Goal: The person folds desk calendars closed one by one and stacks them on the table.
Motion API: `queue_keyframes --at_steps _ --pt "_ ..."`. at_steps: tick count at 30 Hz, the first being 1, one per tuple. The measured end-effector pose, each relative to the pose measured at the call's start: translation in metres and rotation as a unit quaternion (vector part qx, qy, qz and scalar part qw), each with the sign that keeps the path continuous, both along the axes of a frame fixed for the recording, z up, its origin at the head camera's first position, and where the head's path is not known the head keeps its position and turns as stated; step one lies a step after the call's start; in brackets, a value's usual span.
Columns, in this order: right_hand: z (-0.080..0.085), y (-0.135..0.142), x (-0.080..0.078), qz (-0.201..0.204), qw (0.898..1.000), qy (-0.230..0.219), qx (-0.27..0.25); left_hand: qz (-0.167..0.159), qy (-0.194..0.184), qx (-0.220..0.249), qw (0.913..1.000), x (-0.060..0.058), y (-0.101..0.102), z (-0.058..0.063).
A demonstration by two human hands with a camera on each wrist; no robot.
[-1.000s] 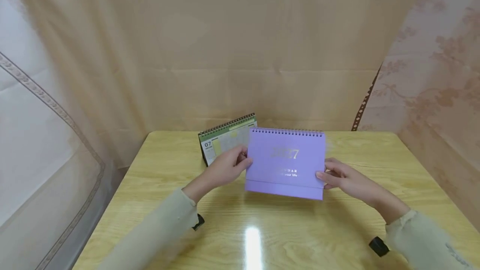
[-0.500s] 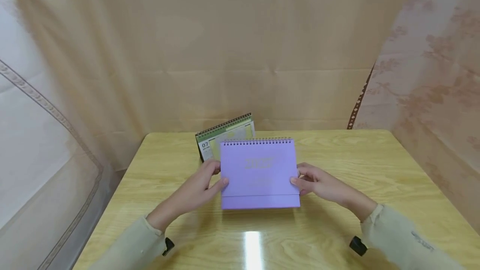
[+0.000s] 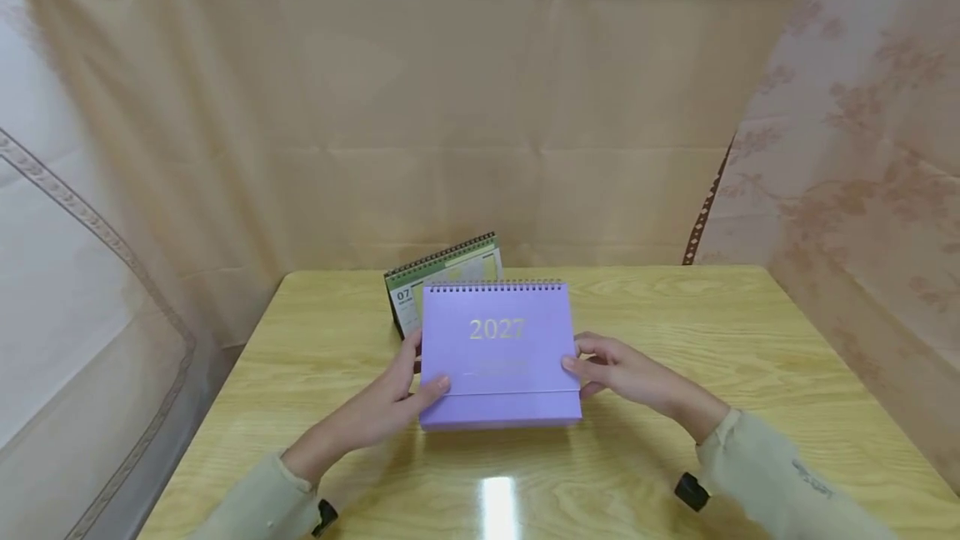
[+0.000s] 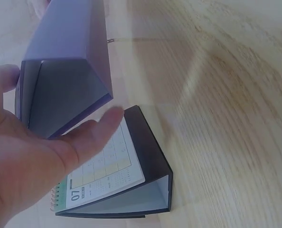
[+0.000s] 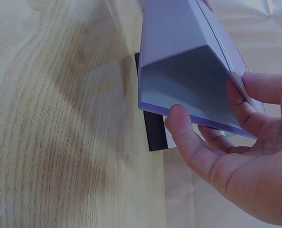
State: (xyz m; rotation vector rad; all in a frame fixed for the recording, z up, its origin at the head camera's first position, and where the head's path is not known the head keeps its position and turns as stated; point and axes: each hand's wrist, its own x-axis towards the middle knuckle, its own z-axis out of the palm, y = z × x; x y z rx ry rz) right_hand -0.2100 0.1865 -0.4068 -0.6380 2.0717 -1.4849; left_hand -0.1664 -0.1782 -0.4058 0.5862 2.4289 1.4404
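Compared with the frame from a second ago, the purple calendar (image 3: 500,357) has shifted towards 9 o'clock and slightly towards 6 in the head view, so that it covers more of the green-topped calendar (image 3: 442,267) standing at its 11 o'clock, and its gold 2027 (image 3: 497,329) now reads clearly. The cover faces 6 o'clock, the spiral binding (image 3: 495,286) runs along the 12 o'clock edge, and the long axis lies nearly level from 9 to 3. It sits between the two hands over the table (image 3: 675,323); whether its base touches the wood I cannot tell. At its 8 o'clock the left hand (image 3: 378,407) grasps it, thumb on the cover, other fingers behind; at its 3 o'clock the right hand (image 3: 626,372) pinches the front panel, thumb outside, one finger inside the hollow end
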Motion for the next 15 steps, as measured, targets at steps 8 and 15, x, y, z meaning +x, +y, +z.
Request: queue_keyframes --at_steps 8,15 --pt "0.0001 -0.0012 -0.0023 -0.003 1.000 -0.002 0.015 0.012 0.006 -0.021 0.9997 0.0002 0.0025 -0.0068" --pt "0.0028 -0.0034 -0.0048 -0.008 0.999 0.012 0.040 0.007 0.018 -0.025 0.9995 -0.0021 0.0031 -0.0080"
